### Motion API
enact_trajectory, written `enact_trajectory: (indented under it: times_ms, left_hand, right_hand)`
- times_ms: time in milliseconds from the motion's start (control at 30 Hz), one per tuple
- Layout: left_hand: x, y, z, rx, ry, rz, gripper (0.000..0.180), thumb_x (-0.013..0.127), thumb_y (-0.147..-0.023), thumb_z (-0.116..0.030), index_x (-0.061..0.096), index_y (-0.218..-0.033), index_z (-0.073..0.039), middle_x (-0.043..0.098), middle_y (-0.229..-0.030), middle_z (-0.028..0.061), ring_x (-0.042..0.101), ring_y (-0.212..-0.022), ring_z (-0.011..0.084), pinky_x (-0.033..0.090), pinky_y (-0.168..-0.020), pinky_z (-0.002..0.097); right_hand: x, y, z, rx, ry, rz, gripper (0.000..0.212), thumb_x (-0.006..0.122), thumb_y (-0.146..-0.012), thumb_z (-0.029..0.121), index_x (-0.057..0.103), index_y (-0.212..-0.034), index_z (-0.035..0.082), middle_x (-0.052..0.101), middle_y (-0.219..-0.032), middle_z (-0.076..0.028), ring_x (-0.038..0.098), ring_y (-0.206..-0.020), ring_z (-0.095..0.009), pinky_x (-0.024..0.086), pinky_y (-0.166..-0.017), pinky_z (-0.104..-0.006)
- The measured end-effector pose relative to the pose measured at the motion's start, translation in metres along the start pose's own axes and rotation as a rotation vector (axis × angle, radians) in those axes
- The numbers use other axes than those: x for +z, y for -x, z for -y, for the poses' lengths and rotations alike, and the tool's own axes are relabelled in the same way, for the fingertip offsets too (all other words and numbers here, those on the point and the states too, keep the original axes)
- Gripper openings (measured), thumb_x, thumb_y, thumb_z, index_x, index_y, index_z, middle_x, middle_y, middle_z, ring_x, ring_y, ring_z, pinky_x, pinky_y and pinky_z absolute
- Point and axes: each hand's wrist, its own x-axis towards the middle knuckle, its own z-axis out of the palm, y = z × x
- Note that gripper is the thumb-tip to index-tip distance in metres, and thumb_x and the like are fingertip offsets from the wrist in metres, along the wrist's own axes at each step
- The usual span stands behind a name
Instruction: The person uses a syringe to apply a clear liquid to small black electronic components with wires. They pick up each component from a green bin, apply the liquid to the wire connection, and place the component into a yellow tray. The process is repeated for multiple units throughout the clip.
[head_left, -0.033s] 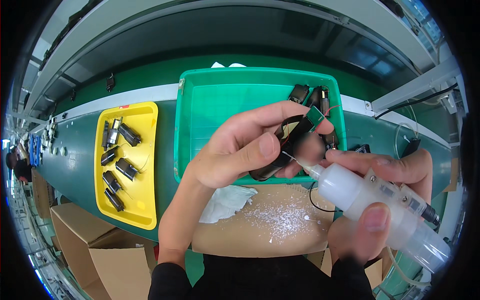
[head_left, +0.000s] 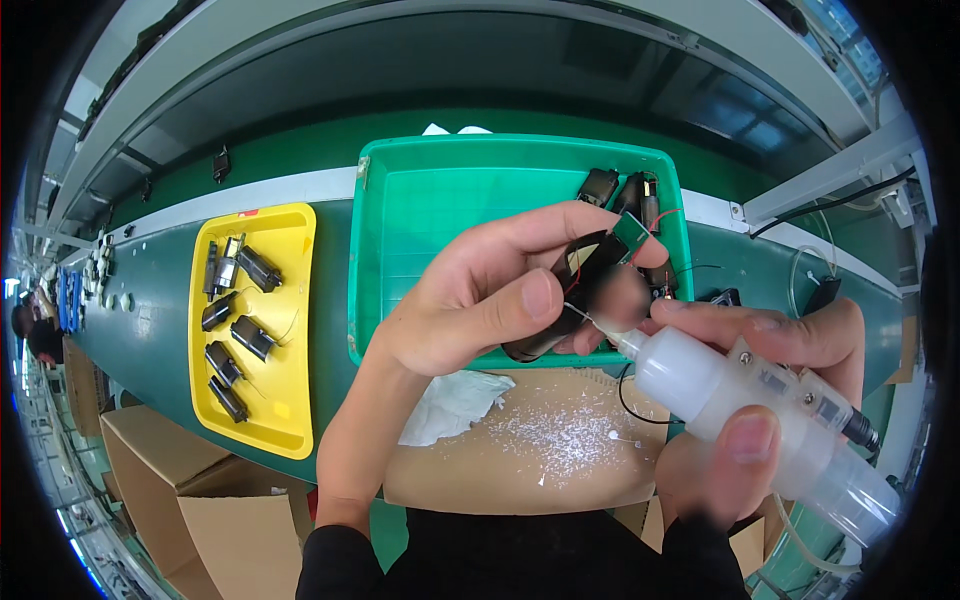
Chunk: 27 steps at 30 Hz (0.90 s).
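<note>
My left hand is closed around a black cylindrical part with a small green circuit board and thin red wires at its upper end. In my right hand is a white, translucent dispenser bottle with a metal clamp and a fitting along its side. Its narrow nozzle points up and left at the black part, and a thin tip reaches the part's side. Blur hides some fingertips there. Both hands are over the front right of a green tray.
Similar black parts lie at the tray's right end. A yellow tray to the left holds several more. In front are a crumpled white cloth and cardboard sprinkled with white bits. An open carton stands lower left.
The black part has turned very slightly in my left hand, and a thin dark wire now shows to its right. My right hand and the dispenser bottle look unmoved.
</note>
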Motion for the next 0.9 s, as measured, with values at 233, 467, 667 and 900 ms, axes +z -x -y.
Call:
enact_trajectory:
  times_ms: [233, 467, 667, 900]
  left_hand:
    - [0.0, -0.001, 0.002, 0.023, -0.013, -0.003, 0.09, 0.063, -0.069, -0.062, 0.044, -0.113, 0.014, 0.056, -0.085, 0.0117, 0.052, -0.069, 0.0121, 0.041, -0.063, 0.0226]
    - [0.001, -0.001, 0.0, 0.031, -0.015, 0.023, 0.087, 0.063, -0.071, -0.061, 0.045, -0.113, 0.014, 0.057, -0.085, 0.0119, 0.052, -0.069, 0.0121, 0.041, -0.063, 0.0229]
    - [-0.001, 0.0, 0.001, 0.034, -0.067, -0.005, 0.085, 0.062, -0.072, -0.06, 0.046, -0.113, 0.013, 0.057, -0.088, 0.0133, 0.054, -0.072, 0.0139, 0.042, -0.065, 0.0245]
    - [-0.001, 0.004, 0.0, 0.048, -0.094, -0.013, 0.084, 0.062, -0.073, -0.058, 0.044, -0.116, 0.012, 0.054, -0.107, 0.0179, 0.057, -0.081, 0.0181, 0.045, -0.069, 0.0278]
  right_hand:
    - [-0.019, -0.006, -0.009, -0.12, 0.034, 0.235, 0.047, 0.064, -0.076, 0.02, 0.029, -0.1, -0.001, 0.056, -0.095, -0.033, 0.062, -0.087, -0.034, 0.052, -0.08, -0.0412]
    - [-0.019, -0.007, -0.01, -0.181, 0.055, 0.242, 0.047, 0.064, -0.076, 0.02, 0.029, -0.098, -0.003, 0.057, -0.092, -0.033, 0.063, -0.086, -0.033, 0.052, -0.078, -0.0401]
    - [-0.018, -0.007, -0.012, -0.173, 0.067, 0.221, 0.046, 0.064, -0.076, 0.02, 0.031, -0.096, -0.004, 0.058, -0.091, -0.033, 0.063, -0.084, -0.032, 0.053, -0.077, -0.0393]
    - [-0.008, -0.003, -0.014, -0.134, -0.001, 0.126, 0.046, 0.064, -0.077, 0.021, 0.032, -0.097, -0.004, 0.058, -0.091, -0.032, 0.063, -0.084, -0.031, 0.053, -0.077, -0.0388]
